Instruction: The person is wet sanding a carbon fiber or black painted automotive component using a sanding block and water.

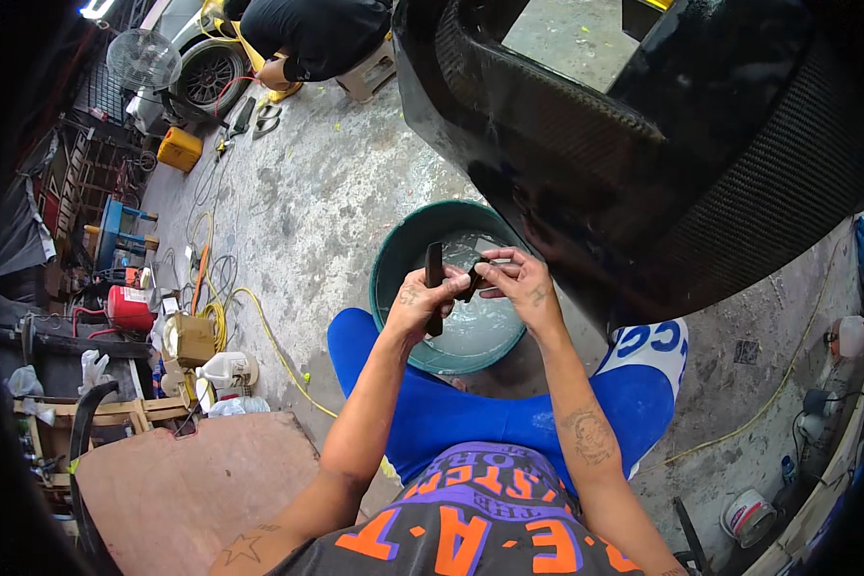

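Note:
Both my hands meet above a round green tub [386, 278] with cloudy water in it. My left hand [420, 300] is closed round a long flat black bar [435, 257], which stands out above and below the fingers. A small dark piece, thin like folded sandpaper [471, 282], is pinched between the fingertips of my left hand and my right hand [516, 280]. Its exact kind is too small to make out. Just beyond the tub, to the right, looms a large glossy black carbon-fibre body panel [595, 173], touched by neither hand.
A brown board [202, 490] lies at the lower left, near a white jug [228, 369] and a cardboard box [190, 338]. A yellow hose [283, 357] runs over the concrete floor. Another person [307, 38] crouches at the far side by a wheel [211, 75]. A white bucket [747, 516] stands lower right.

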Demonstrator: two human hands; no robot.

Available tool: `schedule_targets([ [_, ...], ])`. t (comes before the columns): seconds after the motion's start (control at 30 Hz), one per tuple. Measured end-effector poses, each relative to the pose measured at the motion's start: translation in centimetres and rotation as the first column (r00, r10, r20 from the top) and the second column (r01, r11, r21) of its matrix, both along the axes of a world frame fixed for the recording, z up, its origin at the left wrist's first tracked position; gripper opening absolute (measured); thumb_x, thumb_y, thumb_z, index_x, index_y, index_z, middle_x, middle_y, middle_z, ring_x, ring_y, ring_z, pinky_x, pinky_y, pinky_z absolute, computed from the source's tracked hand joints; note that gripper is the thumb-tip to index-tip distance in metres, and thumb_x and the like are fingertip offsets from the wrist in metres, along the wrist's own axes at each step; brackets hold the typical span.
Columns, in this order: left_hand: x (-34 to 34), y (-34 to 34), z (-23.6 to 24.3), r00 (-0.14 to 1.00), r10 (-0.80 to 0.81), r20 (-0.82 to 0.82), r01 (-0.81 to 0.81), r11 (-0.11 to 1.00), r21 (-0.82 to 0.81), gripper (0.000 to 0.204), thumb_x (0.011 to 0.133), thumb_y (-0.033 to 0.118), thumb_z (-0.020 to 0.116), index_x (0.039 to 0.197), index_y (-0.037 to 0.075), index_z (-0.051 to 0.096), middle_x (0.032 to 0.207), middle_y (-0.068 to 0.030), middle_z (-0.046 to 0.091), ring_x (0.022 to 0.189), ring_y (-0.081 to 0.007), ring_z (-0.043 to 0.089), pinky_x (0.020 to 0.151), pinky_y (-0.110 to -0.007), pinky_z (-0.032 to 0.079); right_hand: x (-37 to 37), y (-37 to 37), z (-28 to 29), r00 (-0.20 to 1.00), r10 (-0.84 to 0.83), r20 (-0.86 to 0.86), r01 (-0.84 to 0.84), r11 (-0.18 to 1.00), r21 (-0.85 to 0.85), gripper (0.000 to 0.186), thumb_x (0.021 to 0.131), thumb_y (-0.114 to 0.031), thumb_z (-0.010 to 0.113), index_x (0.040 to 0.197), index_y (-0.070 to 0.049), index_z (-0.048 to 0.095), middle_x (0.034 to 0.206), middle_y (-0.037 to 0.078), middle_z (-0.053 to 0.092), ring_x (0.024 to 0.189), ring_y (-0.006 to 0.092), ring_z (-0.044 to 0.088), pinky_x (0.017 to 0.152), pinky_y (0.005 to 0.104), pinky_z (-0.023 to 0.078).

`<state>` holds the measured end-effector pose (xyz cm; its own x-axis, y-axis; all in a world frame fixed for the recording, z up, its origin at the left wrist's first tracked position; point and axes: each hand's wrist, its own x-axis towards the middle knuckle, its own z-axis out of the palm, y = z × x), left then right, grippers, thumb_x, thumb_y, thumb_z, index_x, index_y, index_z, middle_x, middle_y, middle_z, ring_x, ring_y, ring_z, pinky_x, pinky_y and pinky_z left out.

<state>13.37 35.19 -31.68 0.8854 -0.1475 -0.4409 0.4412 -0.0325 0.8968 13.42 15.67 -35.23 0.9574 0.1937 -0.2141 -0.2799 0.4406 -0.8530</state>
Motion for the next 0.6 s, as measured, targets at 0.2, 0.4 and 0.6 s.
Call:
schedule_targets([
  [0.2, -0.9, 0.8, -0.7, 0.991, 0.129, -0.034, -0.131, 0.988, -0.081, 0.023, 0.091, 0.023, 0.081, 0.094, 0.008, 0.064, 0.071, 0.0017, 0.058, 0.055, -0.007, 0.051, 0.051, -0.023, 0.038, -1.0, -0.9, -0.9, 0.993, 0.117, -0.003, -0.116, 0.987, 0.115, 0.037, 0.095, -0.01, 0.073, 0.127, 0.003, 0.062, 0.099, 0.009, 0.075, 0.088, 0.0132, 0.071, 0.077, 0.0296, 0.062],
  [0.4, -0.9, 0.4, -0.7, 0.995, 0.097, 0.03, -0.095, 0.994, -0.055, 0.021, 0.094, 0.021, 0.077, 0.093, 0.007, 0.062, 0.07, 0.0022, 0.056, 0.053, -0.0065, 0.048, 0.05, -0.023, 0.036, -1.7, -0.5, -2.0, 0.993, 0.115, -0.015, -0.104, 0.94, 0.325, 0.039, 0.096, -0.01, 0.071, 0.13, 0.005, 0.059, 0.097, 0.009, 0.074, 0.087, 0.014, 0.071, 0.079, 0.0307, 0.063],
  [0.6, -0.8, 0.8, -1.3, 0.993, 0.08, 0.087, -0.078, 0.997, -0.027, 0.022, 0.095, 0.023, 0.076, 0.095, 0.006, 0.061, 0.07, 0.0017, 0.055, 0.053, -0.0072, 0.047, 0.05, -0.023, 0.036, -1.9, 0.1, -1.1, 0.985, 0.074, -0.157, -0.055, 0.991, 0.12, 0.039, 0.096, -0.009, 0.07, 0.131, 0.005, 0.058, 0.096, 0.01, 0.074, 0.087, 0.0141, 0.072, 0.077, 0.0315, 0.063],
])
